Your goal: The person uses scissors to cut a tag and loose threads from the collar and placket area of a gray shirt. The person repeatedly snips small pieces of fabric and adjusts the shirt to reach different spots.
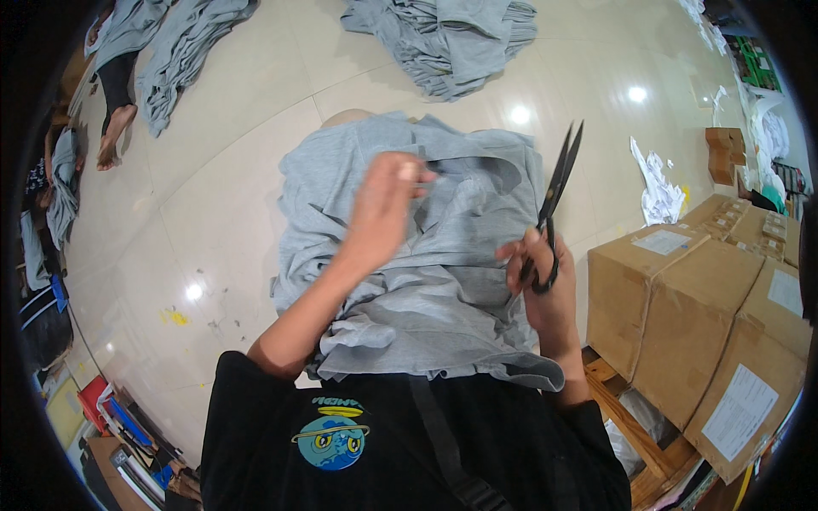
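Note:
A grey sweatshirt [443,281] lies bunched over my lap, spreading out toward the floor. My left hand [383,209] is raised over its upper part, fingers pinched together near the fabric; I cannot tell if anything thin is between them. My right hand [541,285] grips the handles of black scissors [555,187], whose blades point up and away, slightly parted, beside the garment's right edge.
Cardboard boxes [699,315] stacked on a wooden pallet [635,426] stand close on my right. Piles of grey garments [452,38] lie on the glossy tiled floor ahead and at far left [175,55], where another person's bare feet [111,136] show. Crumpled white paper [658,192] lies at right.

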Demonstrator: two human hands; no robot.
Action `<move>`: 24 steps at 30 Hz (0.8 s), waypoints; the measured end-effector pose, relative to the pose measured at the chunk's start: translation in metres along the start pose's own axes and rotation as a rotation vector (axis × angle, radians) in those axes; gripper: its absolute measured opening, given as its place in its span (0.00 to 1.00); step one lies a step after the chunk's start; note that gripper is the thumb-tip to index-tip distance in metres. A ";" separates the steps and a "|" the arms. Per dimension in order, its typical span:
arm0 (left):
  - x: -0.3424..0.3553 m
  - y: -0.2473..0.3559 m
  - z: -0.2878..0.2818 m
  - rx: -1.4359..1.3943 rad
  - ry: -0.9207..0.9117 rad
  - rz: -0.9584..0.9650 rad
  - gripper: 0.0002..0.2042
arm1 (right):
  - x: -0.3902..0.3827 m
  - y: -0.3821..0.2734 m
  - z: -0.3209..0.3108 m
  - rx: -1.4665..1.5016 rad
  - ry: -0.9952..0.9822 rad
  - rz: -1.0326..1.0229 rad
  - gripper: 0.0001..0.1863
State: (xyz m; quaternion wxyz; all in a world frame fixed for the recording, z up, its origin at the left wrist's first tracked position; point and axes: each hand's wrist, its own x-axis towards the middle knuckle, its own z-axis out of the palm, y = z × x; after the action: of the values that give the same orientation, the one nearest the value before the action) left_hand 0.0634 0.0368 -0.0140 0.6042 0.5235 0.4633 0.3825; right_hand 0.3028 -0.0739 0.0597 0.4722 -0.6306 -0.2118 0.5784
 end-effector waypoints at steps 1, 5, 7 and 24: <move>-0.009 0.010 -0.024 0.088 0.072 0.035 0.24 | 0.009 -0.002 -0.002 -0.004 0.060 -0.035 0.19; -0.064 -0.039 -0.208 0.369 0.549 -0.024 0.18 | 0.047 0.006 -0.017 -0.138 0.247 -0.197 0.21; -0.127 -0.079 -0.324 0.940 0.638 -0.256 0.14 | 0.066 0.007 -0.018 -0.258 0.254 -0.197 0.22; 0.009 0.022 0.012 0.299 -0.122 0.068 0.27 | 0.141 -0.027 0.075 -0.262 -0.034 -0.268 0.20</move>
State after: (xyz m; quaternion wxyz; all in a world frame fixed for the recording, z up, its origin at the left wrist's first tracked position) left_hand 0.0775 0.0452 0.0061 0.5332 0.6452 0.4596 0.2968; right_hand 0.2745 0.0790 0.0162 0.4552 -0.6429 -0.3756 0.4883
